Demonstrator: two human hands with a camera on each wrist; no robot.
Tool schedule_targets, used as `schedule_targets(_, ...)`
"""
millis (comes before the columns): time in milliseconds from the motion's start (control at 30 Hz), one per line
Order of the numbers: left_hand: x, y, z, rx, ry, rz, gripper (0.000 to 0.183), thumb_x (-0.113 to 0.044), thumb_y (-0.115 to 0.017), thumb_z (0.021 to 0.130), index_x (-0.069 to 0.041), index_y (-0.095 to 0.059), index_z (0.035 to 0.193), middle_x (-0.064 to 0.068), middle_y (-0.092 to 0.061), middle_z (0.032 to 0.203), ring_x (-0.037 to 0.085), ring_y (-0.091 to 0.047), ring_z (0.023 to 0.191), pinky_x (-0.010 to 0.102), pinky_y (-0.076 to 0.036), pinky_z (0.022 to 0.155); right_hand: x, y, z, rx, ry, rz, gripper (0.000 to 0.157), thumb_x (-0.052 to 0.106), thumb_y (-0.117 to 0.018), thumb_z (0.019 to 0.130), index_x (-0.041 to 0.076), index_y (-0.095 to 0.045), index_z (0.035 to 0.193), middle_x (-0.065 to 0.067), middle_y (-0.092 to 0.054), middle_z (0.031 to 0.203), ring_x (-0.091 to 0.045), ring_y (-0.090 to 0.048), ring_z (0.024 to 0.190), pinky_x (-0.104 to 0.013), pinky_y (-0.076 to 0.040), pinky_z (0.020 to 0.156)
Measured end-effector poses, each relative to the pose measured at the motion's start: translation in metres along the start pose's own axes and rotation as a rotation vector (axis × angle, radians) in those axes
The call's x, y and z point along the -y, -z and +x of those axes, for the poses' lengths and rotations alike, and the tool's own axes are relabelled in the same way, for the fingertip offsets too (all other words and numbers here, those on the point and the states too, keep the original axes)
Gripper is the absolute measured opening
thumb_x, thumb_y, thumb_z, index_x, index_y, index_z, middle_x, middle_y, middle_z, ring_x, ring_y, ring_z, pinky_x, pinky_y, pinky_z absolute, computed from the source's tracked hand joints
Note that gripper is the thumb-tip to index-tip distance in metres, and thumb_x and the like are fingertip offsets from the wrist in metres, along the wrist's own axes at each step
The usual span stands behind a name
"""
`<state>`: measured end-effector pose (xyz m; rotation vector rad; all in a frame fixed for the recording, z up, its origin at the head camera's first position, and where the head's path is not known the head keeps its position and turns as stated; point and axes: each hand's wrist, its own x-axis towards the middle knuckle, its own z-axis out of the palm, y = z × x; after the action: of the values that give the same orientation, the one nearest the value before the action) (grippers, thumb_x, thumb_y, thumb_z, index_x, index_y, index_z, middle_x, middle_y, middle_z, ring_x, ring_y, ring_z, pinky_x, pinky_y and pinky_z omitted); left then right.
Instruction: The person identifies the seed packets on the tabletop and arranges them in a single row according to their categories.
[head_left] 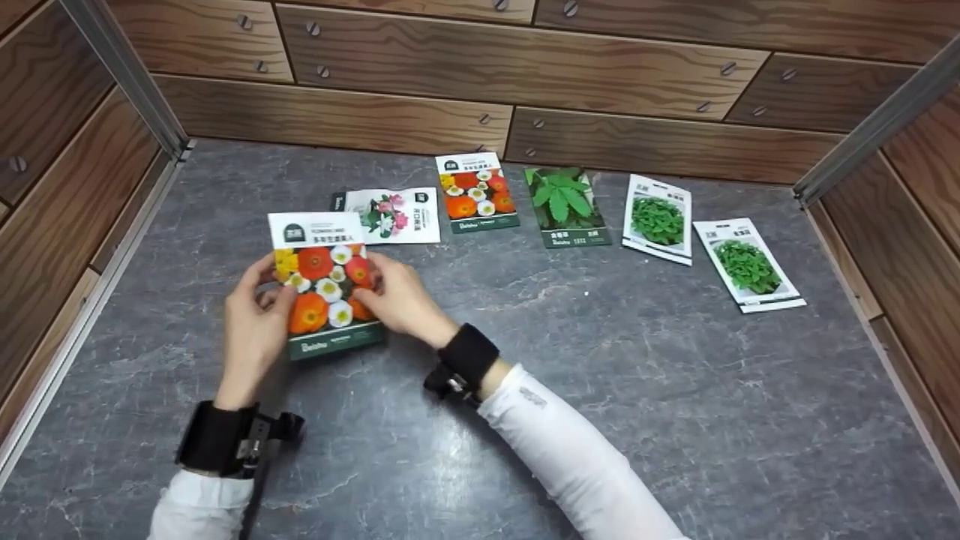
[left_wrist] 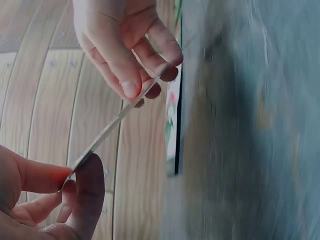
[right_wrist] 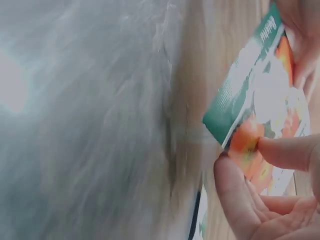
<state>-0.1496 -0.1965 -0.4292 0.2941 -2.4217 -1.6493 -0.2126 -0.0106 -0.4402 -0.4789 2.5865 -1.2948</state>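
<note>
Between both hands is a seed packet [head_left: 327, 285] with orange, red and white flowers and a green lower strip. My left hand [head_left: 251, 322] pinches its left edge, thumb on the front. At the opposite edge, my right hand [head_left: 409, 300] pinches it with the thumb in front and fingers behind. The left wrist view shows the packet [left_wrist: 107, 131] edge-on, raised off the tabletop. Just behind it lies a white packet with pink flowers [head_left: 409, 214], partly covered by the held one in the head view. A dark packet edge [head_left: 339, 201] shows at its left.
To the right, a row on the grey tabletop [head_left: 570, 390] holds another orange-flower packet [head_left: 476, 193], a green-leaf packet [head_left: 566, 208] and two white packets with leafy plants, one upright [head_left: 658, 220] and one slanted [head_left: 750, 265]. Wood-patterned walls [head_left: 450, 60] enclose the back and sides.
</note>
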Motion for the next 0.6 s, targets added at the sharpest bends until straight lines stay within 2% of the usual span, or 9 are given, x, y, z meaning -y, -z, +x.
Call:
schedule_targets(33,-0.001,-0.005,-0.002,0.000,-0.005,-0.015,0.052,0.000,-0.054,0.104,0.001,-0.047,0.155,0.025,-0.057,0.134,-0.013,-0.054,0.075,0.009,-0.045,0.067,-0.004,0.005,-0.003,-0.013,0.001,0.021,0.064,0.014,-0.072,0.098,0.000,-0.047,0.155,-0.017,-0.074,0.116,-0.015,-0.065,0.087,-0.021,-0.056,0.079)
schedule_targets(100,-0.004,-0.014,-0.004,-0.003,-0.015,-0.039,0.052,0.002,-0.056,0.102,0.002,-0.049,0.153,0.026,-0.059,0.132,-0.012,-0.055,0.076,0.009,-0.047,0.069,-0.012,0.015,-0.009,-0.036,0.010,0.058,0.060,0.012,-0.073,0.098,0.000,-0.050,0.152,-0.018,-0.074,0.112,-0.013,-0.063,0.083,-0.019,-0.055,0.076)
schedule_targets(233,-0.010,-0.030,-0.008,0.007,-0.047,-0.045,0.052,0.000,-0.059,0.101,0.002,-0.051,0.152,0.027,-0.064,0.128,-0.007,-0.059,0.078,0.010,-0.049,0.073,-0.023,0.034,-0.022,-0.080,0.034,0.092,0.058,0.009,-0.072,0.097,-0.003,-0.051,0.150,-0.021,-0.072,0.113,-0.023,-0.068,0.090,-0.026,-0.059,0.082)
schedule_targets(400,-0.014,-0.043,-0.015,0.036,-0.095,-0.011,0.052,-0.002,-0.060,0.100,0.002,-0.052,0.152,0.028,-0.068,0.128,0.016,-0.068,0.087,0.012,-0.050,0.073,-0.032,0.048,-0.040,-0.119,0.062,0.083,0.058,0.008,-0.071,0.098,-0.006,-0.050,0.150,-0.021,-0.072,0.111,-0.031,-0.071,0.092,-0.034,-0.062,0.084)
schedule_targets(500,-0.013,-0.047,-0.021,0.057,-0.106,0.033,0.053,-0.001,-0.060,0.100,0.002,-0.052,0.152,0.027,-0.069,0.126,0.030,-0.071,0.092,0.012,-0.050,0.071,-0.036,0.052,-0.052,-0.128,0.071,0.062,0.061,0.008,-0.071,0.098,-0.007,-0.048,0.152,-0.021,-0.071,0.112,-0.029,-0.071,0.089,-0.031,-0.062,0.081)
schedule_targets(600,-0.013,-0.049,-0.024,0.072,-0.133,0.107,0.053,-0.001,-0.061,0.100,0.003,-0.051,0.152,0.027,-0.070,0.123,0.033,-0.072,0.094,0.012,-0.048,0.071,-0.036,0.053,-0.061,-0.145,0.092,0.034,0.067,0.006,-0.072,0.097,-0.006,-0.042,0.156,-0.020,-0.070,0.113,-0.024,-0.068,0.082,-0.026,-0.058,0.076)
